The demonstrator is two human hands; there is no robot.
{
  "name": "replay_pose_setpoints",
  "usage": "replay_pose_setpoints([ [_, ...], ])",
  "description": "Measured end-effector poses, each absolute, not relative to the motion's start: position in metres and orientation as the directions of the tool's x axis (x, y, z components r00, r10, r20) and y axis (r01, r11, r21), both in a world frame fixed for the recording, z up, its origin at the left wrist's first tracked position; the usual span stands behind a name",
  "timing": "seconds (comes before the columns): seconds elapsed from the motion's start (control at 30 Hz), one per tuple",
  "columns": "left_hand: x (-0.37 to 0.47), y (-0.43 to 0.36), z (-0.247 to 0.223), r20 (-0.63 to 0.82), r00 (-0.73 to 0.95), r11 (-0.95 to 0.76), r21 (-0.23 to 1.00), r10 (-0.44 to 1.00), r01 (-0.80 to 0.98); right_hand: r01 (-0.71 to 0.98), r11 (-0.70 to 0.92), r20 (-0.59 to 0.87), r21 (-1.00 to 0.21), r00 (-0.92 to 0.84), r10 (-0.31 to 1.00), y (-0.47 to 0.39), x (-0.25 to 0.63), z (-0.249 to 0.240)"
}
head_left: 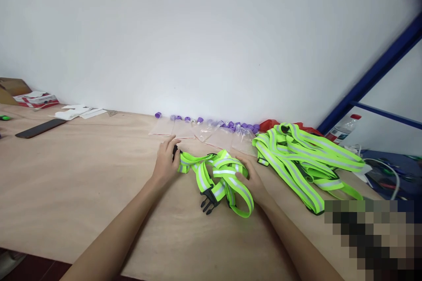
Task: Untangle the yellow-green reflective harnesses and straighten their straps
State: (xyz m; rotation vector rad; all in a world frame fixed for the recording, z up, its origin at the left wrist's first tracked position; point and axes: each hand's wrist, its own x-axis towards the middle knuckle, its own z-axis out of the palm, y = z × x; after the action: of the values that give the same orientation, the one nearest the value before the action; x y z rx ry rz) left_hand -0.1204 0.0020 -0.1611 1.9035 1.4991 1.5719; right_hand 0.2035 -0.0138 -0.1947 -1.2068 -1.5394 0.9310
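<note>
Both hands (209, 169) hold a green reflective strap (224, 173).

Pale wooden table (82, 184); on it, yellow-green reflective straps (227, 172); clear bags (206, 131); white papers (74, 112); dark flat slab (41, 128).

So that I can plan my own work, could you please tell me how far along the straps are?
None looks plainly done: no neatly folded strap shows. In hand is one loosely looped reflective strap, its pronged buckle unfastened; the left hand grips its black end, the right hand is at its loops. Probably left is the tangled pile to the right.
</note>
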Motion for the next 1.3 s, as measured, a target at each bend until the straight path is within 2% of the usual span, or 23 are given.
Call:
replay_pose_setpoints([
  [0.07,-0.116,-0.002,-0.160,0.620,0.002,-0.481,0.606,0.784,0.634,0.311,0.214,0.177,-0.926,-0.143,0.974,-0.019,0.202,-0.189],
  [0.13,-0.113,-0.004,-0.161,0.596,0.130,-0.527,0.562,0.793,0.637,0.346,0.214,0.161,-0.913,-0.177,0.971,-0.021,0.200,-0.184],
  [0.27,-0.110,-0.007,-0.163,0.430,0.289,-0.517,0.664,0.855,0.540,0.399,0.224,0.171,-0.889,-0.165,0.971,-0.021,0.198,-0.182],
  [0.53,-0.110,-0.011,-0.158,0.278,0.304,-0.393,0.807,0.911,0.440,0.373,0.263,0.249,-0.890,-0.086,0.965,-0.012,0.204,-0.195],
  [0.73,-0.107,-0.006,-0.163,0.272,0.335,-0.416,0.757,0.902,0.504,0.175,0.275,0.272,-0.945,-0.045,0.961,-0.004,0.207,-0.207],
  [0.9,-0.111,-0.001,-0.167,0.289,0.255,-0.384,0.745,0.923,0.546,0.074,0.248,0.248,-0.966,-0.004,0.969,-0.006,0.204,-0.201],
  [1.17,-0.127,0.007,-0.174,0.296,-0.009,-0.210,0.698,0.955,0.685,0.201,0.182,0.215,-0.963,0.157,0.964,-0.008,0.203,-0.194],
  [1.23,-0.127,0.009,-0.174,0.332,-0.004,-0.227,0.655,0.943,0.721,0.260,0.176,0.227,-0.949,0.179,0.957,-0.007,0.205,-0.193],
  [1.3,-0.125,0.008,-0.172,0.437,0.032,-0.318,0.601,0.899,0.733,0.314,0.170,0.234,-0.934,0.177,0.956,-0.007,0.207,-0.192],
])
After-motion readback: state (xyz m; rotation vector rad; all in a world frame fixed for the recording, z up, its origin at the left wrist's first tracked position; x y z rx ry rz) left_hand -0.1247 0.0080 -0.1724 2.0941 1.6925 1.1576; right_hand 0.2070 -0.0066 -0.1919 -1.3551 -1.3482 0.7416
